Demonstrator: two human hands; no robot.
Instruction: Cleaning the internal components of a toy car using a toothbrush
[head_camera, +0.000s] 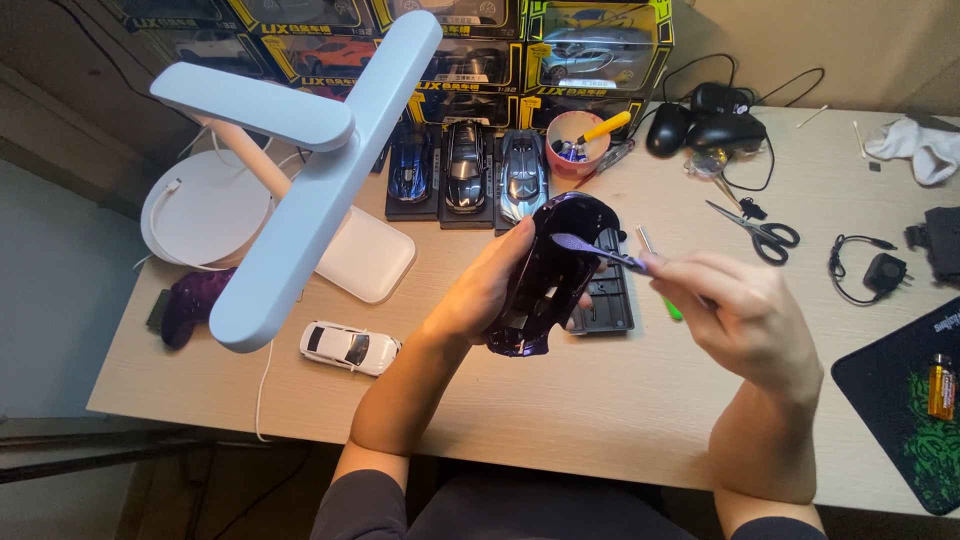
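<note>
My left hand (478, 290) grips a glossy dark purple model car (552, 270), held above the desk with its nose pointing away. My right hand (745, 315) holds a thin tool with a purple flat tip (590, 249) whose end rests on the car's roof; a green bit of the handle shows below my fingers. Under the car lies a black display base (610, 295).
A white desk lamp (300, 170) reaches over the left of the wooden desk (560, 410). A white model car (350, 347) lies near it. Three model cars on bases (465, 170), a pink cup (578, 140), scissors (760, 232), computer mice (705, 125), and a battery (941, 386) on a black mat sit around.
</note>
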